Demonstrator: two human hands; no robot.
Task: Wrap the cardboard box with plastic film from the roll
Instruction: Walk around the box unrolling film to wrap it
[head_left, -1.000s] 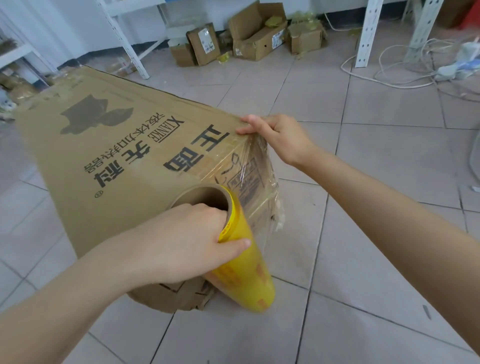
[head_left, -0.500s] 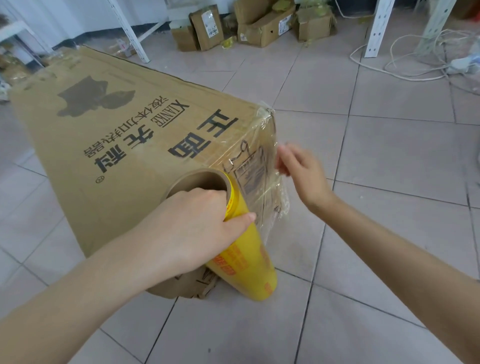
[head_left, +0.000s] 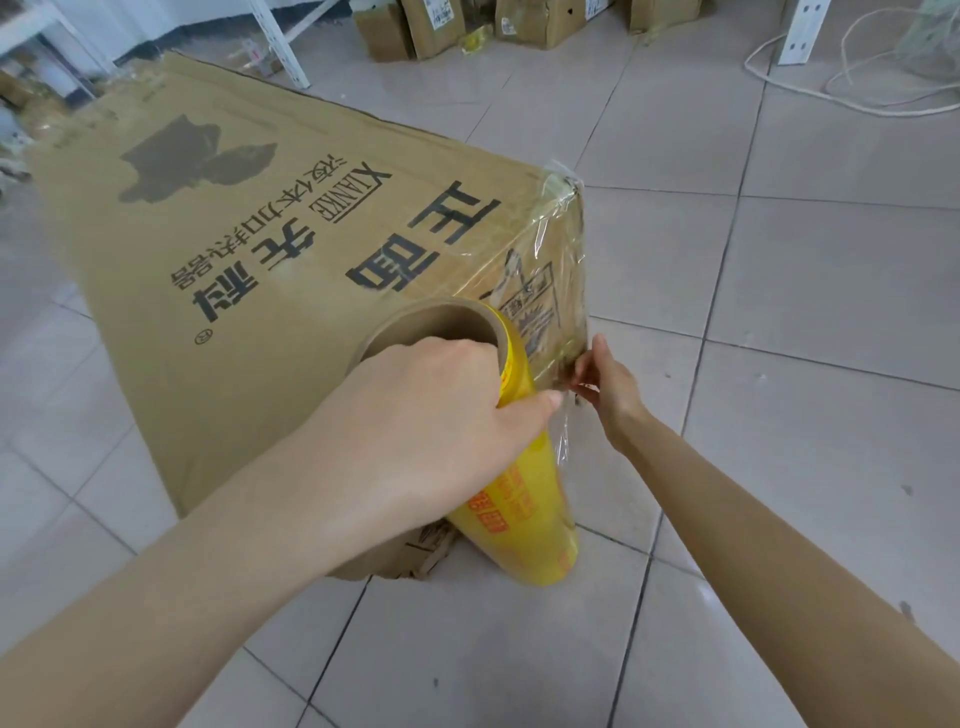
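Fingers (head_left: 457, 353) of the left hand (head_left: 431, 415) are curling over the top rim of the roll (head_left: 524, 514) and into its cardboard core, with the thumb pressing on the yellow outside. The roll is leaning below them, its lower end down by the floor tiles (head_left: 779, 312). Just right of that thumb, the right hand (head_left: 608, 389) is pinching the loose edge of the plastic film (head_left: 550, 270) between closed fingertips, one finger sticking up apart. Film is clinging over the end face of the cardboard box (head_left: 249, 291), which is lying beyond and left of both hands. Small cartons (head_left: 415, 26) and a white cable (head_left: 831, 98) are lying well beyond the fingers.
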